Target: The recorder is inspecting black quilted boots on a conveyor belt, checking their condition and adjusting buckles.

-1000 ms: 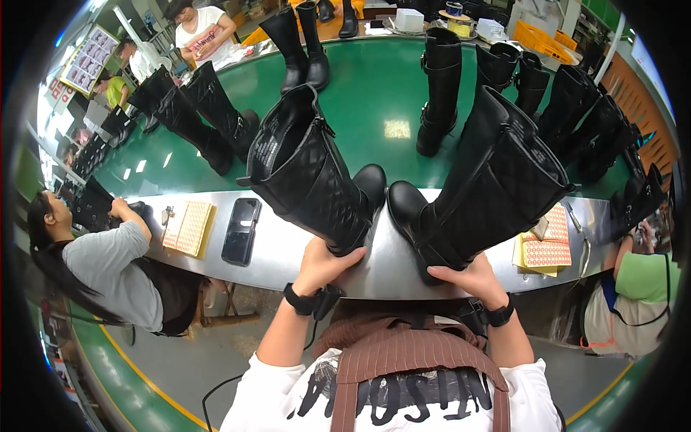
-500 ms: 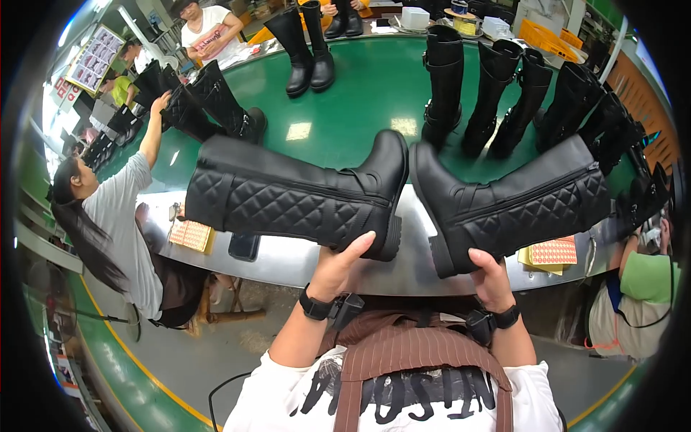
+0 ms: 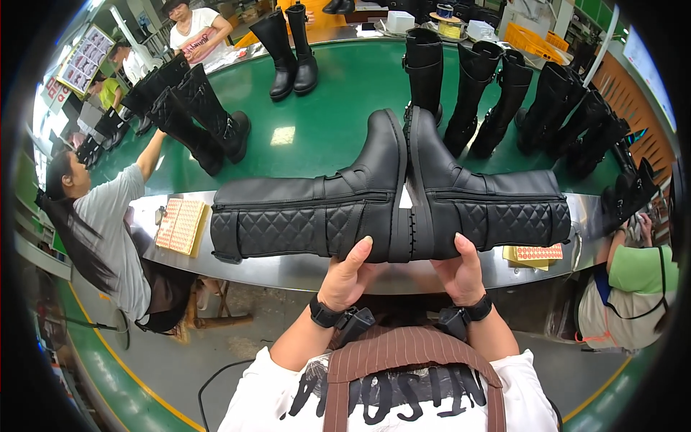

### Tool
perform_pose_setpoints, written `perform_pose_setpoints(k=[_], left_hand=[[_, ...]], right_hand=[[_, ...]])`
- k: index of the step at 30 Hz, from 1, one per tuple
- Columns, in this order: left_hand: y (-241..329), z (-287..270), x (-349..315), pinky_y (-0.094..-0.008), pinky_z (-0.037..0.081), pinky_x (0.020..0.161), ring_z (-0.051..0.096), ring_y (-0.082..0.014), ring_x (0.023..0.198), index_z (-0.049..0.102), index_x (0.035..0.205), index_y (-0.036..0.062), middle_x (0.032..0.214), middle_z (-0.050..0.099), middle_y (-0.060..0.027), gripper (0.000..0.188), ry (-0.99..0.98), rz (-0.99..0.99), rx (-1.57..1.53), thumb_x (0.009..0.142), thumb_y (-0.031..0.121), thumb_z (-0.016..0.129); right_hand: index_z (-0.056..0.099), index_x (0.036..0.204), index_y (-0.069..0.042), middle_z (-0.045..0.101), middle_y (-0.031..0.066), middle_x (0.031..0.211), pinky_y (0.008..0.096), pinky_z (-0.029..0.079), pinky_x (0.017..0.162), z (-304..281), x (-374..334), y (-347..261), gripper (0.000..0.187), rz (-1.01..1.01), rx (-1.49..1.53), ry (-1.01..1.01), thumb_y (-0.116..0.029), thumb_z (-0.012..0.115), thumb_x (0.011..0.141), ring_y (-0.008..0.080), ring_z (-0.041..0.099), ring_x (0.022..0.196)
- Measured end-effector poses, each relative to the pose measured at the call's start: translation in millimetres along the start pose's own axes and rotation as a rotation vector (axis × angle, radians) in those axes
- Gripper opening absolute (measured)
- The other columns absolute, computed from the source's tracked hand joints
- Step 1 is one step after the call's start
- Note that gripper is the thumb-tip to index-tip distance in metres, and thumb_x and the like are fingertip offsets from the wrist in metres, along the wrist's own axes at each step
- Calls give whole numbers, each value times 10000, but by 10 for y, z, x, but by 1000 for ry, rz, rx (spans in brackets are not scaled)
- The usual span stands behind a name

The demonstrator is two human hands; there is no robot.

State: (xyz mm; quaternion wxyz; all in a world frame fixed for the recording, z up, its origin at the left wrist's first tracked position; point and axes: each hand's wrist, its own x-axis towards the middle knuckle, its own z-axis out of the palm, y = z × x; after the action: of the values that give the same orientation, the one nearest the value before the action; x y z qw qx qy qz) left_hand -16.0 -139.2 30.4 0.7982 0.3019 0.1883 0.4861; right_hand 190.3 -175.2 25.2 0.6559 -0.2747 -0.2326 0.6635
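Two tall black boots with quilted shafts lie sideways in the air above the metal table edge, soles pressed together. My left hand (image 3: pixel 347 277) grips the left boot (image 3: pixel 302 216) from below near the heel, thumb up on its side. Around the heel of the right boot (image 3: pixel 497 216), my right hand (image 3: pixel 461 273) is closed the same way, its thumb on the leather. The left shaft points left, the right shaft points right, and both toes point away from me. The zips face up toward me. My fingers under the boots are mostly hidden.
Several black boots (image 3: pixel 536 97) stand on the right of the green table (image 3: pixel 331 144); another pair (image 3: pixel 284 68) stands at the back. Sticker sheets (image 3: pixel 180 227) lie at left, more labels (image 3: pixel 536 253) at right. A co-worker (image 3: pixel 108 223) at left reaches toward boots (image 3: pixel 194 119).
Both boots have turned from angled to nearly level and come together sole to sole. My hands have moved closer to each other. The co-worker's boots at left have shifted.
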Motion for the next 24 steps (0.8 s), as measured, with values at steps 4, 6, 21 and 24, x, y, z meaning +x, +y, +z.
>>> perform_pose_setpoints(k=[4,6,21,24], left_hand=[[-16,1,-9,-516,413,1007,507,-250,1214,443,1355,79,1321,520,-90,464,15,-7,-22,934,197,598],[-10,-2,-12,-515,417,1002,510,-251,1210,447,1352,79,1316,525,-91,458,10,-7,-28,934,194,596],[-22,-94,107,-340,459,983,582,-180,1083,545,1238,29,1183,598,-83,370,40,122,127,878,-52,569],[-19,-93,98,-348,454,988,583,-181,1074,547,1238,29,1171,603,-80,364,59,120,146,882,-37,571]], right_hand=[[573,1206,3,621,104,1200,379,442,991,-1,7,13,452,6,-33,-25,-293,590,865,224,589,1110],[578,1201,7,623,104,1197,381,438,996,-26,9,20,452,3,-47,-35,-294,590,865,225,589,1110],[613,1136,-23,636,42,1070,289,474,876,-320,50,43,361,-43,-159,-65,-5,611,776,148,599,984],[627,1105,-15,639,30,1021,276,470,850,-245,40,20,328,-37,-162,-47,-20,623,778,135,589,948]])
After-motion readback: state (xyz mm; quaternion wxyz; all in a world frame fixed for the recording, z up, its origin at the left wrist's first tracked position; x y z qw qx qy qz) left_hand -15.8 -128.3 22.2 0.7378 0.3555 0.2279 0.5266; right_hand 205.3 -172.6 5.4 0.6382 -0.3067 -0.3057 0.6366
